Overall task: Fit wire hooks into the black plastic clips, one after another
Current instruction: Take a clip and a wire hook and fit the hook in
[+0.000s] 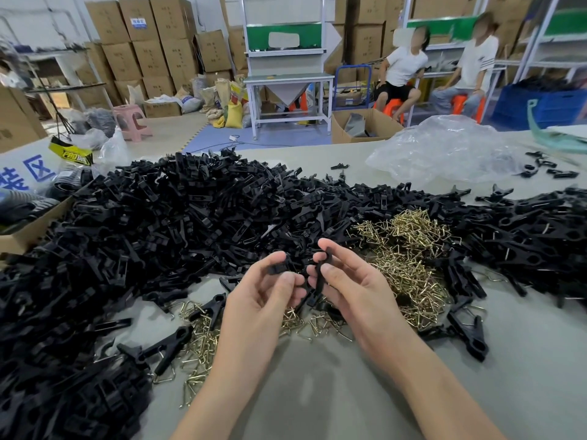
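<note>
Grey worktable [317,392], heaped black plastic clips [158,217], brass wire hooks [413,242], left hand [266,296] pinching clip piece [279,267], right hand [359,287] pinching long clip [318,276]

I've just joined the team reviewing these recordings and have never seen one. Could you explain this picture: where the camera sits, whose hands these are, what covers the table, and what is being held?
There is no machine here. A person works with bare hands, and the single picture comes from a camera worn on their head, looking forward and down. The left hand and right hand meet above a grey table. A big heap of black plastic clips covers its left and far side. Brass-coloured wire hooks lie piled beside the right hand. The right hand pinches one black clip, and the left pinches a smaller black piece. I cannot tell whether a hook is held.
</note>
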Demonstrator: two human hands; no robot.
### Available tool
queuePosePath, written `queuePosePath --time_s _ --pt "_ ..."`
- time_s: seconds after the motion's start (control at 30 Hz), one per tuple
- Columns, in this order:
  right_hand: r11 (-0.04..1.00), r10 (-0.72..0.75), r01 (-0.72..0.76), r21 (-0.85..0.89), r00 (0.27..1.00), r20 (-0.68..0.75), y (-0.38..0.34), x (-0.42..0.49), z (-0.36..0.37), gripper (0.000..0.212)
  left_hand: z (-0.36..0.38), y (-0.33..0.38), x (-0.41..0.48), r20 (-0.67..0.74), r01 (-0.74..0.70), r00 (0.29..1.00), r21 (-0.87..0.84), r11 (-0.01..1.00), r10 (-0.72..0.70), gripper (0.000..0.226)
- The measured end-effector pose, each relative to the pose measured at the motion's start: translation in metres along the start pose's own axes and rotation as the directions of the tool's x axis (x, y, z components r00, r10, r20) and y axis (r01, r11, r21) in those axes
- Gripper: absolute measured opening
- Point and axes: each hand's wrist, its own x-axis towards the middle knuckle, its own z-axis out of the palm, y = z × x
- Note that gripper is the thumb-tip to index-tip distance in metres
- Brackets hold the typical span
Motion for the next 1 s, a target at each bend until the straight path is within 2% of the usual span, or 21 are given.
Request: queuePosePath --time_s 0.2,0.33,0.43,0.57,0.67,1.0 --pt "0.996 -0.025 0.026 -0.091 1.000 0.015 0.0000 0.0009 -0.0019 0.039 0.0008 -0.0003 -0.0031 -0.004 -0.028 1.000 0.199 0.980 0.030 0.016" --pt "0.989 -0.019 0.030 -0.146 0.997 0.078 0.0008 -0.0001 -0.0011 0.036 0.0014 -0.0006 -0.0027 0.049 0.010 0.999 0.214 0.977 -0.021 0.023" --pt "0.976 -0.010 0.035 -0.214 0.993 0.115 0.0009 -0.0018 0.0010 0.034 0.0023 -0.0005 -0.0030 0.057 -0.038 0.998 0.287 0.957 0.022 0.032" --pt "0.954 0.016 0.028 -0.300 0.989 0.144 -0.0002 -0.0039 0.0027 0.035 0.0023 0.0015 -0.0021 0.075 -0.111 0.993 0.345 0.932 0.090 0.029" --pt "0.952 0.025 0.024 -0.307 0.988 0.154 -0.0001 -0.0041 0.0037 0.035 0.0012 0.0011 -0.0021 0.075 -0.139 0.990 0.370 0.918 0.120 0.029" --pt "0.961 0.042 0.000 -0.277 0.988 0.148 -0.0013 -0.0058 0.0047 0.033 -0.0007 -0.0003 -0.0022 0.090 -0.118 0.992 0.420 0.900 0.089 0.029"
